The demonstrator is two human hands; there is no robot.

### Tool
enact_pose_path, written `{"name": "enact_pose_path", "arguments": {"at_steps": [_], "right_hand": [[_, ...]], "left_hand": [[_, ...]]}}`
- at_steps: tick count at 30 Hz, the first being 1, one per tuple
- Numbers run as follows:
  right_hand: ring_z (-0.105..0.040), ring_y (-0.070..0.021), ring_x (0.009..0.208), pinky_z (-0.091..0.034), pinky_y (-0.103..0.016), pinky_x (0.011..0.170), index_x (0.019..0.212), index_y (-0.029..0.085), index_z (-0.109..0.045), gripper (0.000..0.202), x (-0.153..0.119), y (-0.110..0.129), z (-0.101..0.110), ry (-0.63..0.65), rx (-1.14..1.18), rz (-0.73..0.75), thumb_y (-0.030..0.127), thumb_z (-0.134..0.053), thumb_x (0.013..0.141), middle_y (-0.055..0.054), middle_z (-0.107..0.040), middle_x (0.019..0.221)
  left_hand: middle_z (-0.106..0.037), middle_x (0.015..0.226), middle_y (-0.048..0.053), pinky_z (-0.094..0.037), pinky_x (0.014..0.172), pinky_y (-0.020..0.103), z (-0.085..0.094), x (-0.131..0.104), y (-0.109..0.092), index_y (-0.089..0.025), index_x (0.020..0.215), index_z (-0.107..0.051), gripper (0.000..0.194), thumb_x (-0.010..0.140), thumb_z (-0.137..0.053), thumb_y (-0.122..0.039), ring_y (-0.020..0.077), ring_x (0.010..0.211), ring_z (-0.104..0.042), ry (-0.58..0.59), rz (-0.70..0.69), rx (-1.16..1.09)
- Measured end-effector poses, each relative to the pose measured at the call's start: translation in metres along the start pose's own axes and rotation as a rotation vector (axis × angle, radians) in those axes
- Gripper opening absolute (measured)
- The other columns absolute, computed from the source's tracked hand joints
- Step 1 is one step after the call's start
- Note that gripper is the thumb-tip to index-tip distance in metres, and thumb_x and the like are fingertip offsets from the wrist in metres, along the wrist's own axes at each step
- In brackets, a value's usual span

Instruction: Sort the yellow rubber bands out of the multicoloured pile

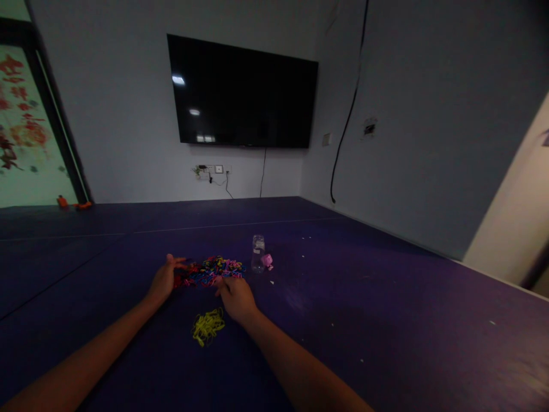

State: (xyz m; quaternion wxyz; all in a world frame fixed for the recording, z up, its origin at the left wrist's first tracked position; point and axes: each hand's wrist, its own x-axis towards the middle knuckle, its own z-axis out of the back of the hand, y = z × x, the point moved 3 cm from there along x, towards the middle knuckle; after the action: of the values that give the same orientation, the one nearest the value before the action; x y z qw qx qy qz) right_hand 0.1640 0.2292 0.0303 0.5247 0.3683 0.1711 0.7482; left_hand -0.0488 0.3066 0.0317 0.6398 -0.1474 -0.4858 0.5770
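A heap (217, 270) of small mixed loops, in red, blue, pink, yellow and black, lies on the purple floor (309, 343) and is the landmark here. The left hand (163, 279) is at the left end of the heap, its fingers loosely spread and reaching over the red loops there; some fingertips are lost among them. The right hand (237, 297) is at the near right edge of the heap, with its fingers curled in and the thumb close to them; whether it pinches a loop, one cannot tell.

A smaller bunch (207, 326) of yellow-green loops lies nearer the person than the heap, clearly apart from it and left of the right forearm. Just right of the heap stands a clear bottle (258, 254), upright, with a pink cap (267, 261) right beside it. White scraps (271, 282) lie scattered on the floor to the right of the heap. Well beyond the heap, a large dark TV (244, 91) hangs on the wall (124, 114), with sockets (219, 169) and thin cords below it.
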Motion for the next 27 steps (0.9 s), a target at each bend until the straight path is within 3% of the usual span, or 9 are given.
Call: {"name": "enact_pose_path", "arguments": {"at_steps": [3, 9, 13, 15, 18, 20, 23, 27], "right_hand": [[-0.059, -0.0121, 0.066, -0.035, -0.02, 0.057, 0.071, 0.017, -0.066, 0.04, 0.0, -0.001, -0.001, 0.003, -0.009, -0.005, 0.034, -0.037, 0.093, -0.003, -0.066, 0.068], [-0.058, -0.0117, 0.064, -0.033, -0.02, 0.056, 0.07, 0.017, -0.066, 0.04, 0.001, -0.002, -0.001, -0.003, -0.01, 0.008, 0.033, -0.037, 0.093, -0.003, -0.065, 0.067], [-0.058, -0.0117, 0.062, -0.034, -0.02, 0.056, 0.071, 0.016, -0.066, 0.041, 0.0, -0.001, 0.0, 0.0, -0.015, 0.002, 0.033, -0.037, 0.094, -0.003, -0.065, 0.065], [-0.057, -0.0116, 0.062, -0.033, -0.02, 0.055, 0.071, 0.016, -0.067, 0.041, 0.0, 0.0, 0.0, 0.003, -0.017, 0.002, 0.033, -0.037, 0.094, -0.003, -0.065, 0.065], [-0.058, -0.0116, 0.062, -0.034, -0.02, 0.055, 0.071, 0.016, -0.067, 0.04, 0.0, 0.0, 0.0, 0.003, -0.016, 0.004, 0.032, -0.038, 0.093, -0.003, -0.065, 0.065], [-0.059, -0.0119, 0.064, -0.034, -0.02, 0.056, 0.07, 0.016, -0.067, 0.04, 0.0, 0.0, 0.0, 0.003, -0.014, 0.008, 0.031, -0.038, 0.093, -0.003, -0.065, 0.065], [-0.06, -0.0122, 0.065, -0.035, -0.02, 0.056, 0.071, 0.016, -0.067, 0.039, 0.001, -0.001, -0.001, 0.002, -0.01, 0.005, 0.032, -0.038, 0.093, -0.003, -0.066, 0.066], [-0.06, -0.0122, 0.065, -0.035, -0.02, 0.056, 0.071, 0.016, -0.067, 0.04, 0.002, -0.001, -0.002, 0.006, -0.013, 0.003, 0.033, -0.038, 0.093, -0.003, -0.066, 0.066]], "left_hand": [[-0.071, 0.091, 0.013, -0.045, 0.087, 0.045, 0.005, -0.001, -0.002, -0.017, 0.082, -0.068, 0.082, 0.079, -0.004, -0.069, 0.0299, 0.096, -0.063, -0.038, 0.04, 0.024], [-0.072, 0.094, 0.01, -0.046, 0.087, 0.042, -0.004, -0.008, -0.015, -0.019, 0.091, -0.067, 0.075, 0.081, -0.01, -0.067, 0.0263, 0.094, -0.064, 0.18, -0.043, -0.097], [-0.072, 0.094, 0.01, -0.045, 0.09, 0.042, 0.001, -0.009, -0.018, -0.02, 0.074, -0.068, 0.073, 0.083, -0.01, -0.063, 0.0273, 0.097, -0.063, 0.097, -0.046, 0.0], [-0.071, 0.098, 0.01, -0.044, 0.091, 0.043, 0.004, -0.009, -0.019, -0.02, 0.078, -0.069, 0.072, 0.084, -0.01, -0.061, 0.0276, 0.098, -0.062, 0.054, -0.048, 0.029], [-0.071, 0.1, 0.01, -0.044, 0.09, 0.043, 0.002, -0.009, -0.02, -0.021, 0.088, -0.069, 0.07, 0.085, -0.01, -0.058, 0.0267, 0.099, -0.062, 0.1, -0.075, 0.033], [-0.069, 0.104, 0.009, -0.044, 0.091, 0.042, 0.0, -0.008, -0.021, -0.021, 0.081, -0.07, 0.071, 0.085, -0.01, -0.058, 0.0266, 0.101, -0.061, 0.131, -0.095, 0.05], [-0.068, 0.109, 0.008, -0.045, 0.09, 0.042, 0.0, -0.008, -0.019, -0.022, 0.063, -0.067, 0.071, 0.084, -0.01, -0.059, 0.0275, 0.101, -0.061, 0.087, -0.104, 0.1], [-0.071, 0.095, 0.008, -0.05, 0.078, 0.038, 0.004, -0.008, -0.017, -0.023, 0.075, -0.069, 0.069, 0.084, -0.011, -0.059, 0.0267, 0.09, -0.064, 0.006, -0.074, 0.107]]}}
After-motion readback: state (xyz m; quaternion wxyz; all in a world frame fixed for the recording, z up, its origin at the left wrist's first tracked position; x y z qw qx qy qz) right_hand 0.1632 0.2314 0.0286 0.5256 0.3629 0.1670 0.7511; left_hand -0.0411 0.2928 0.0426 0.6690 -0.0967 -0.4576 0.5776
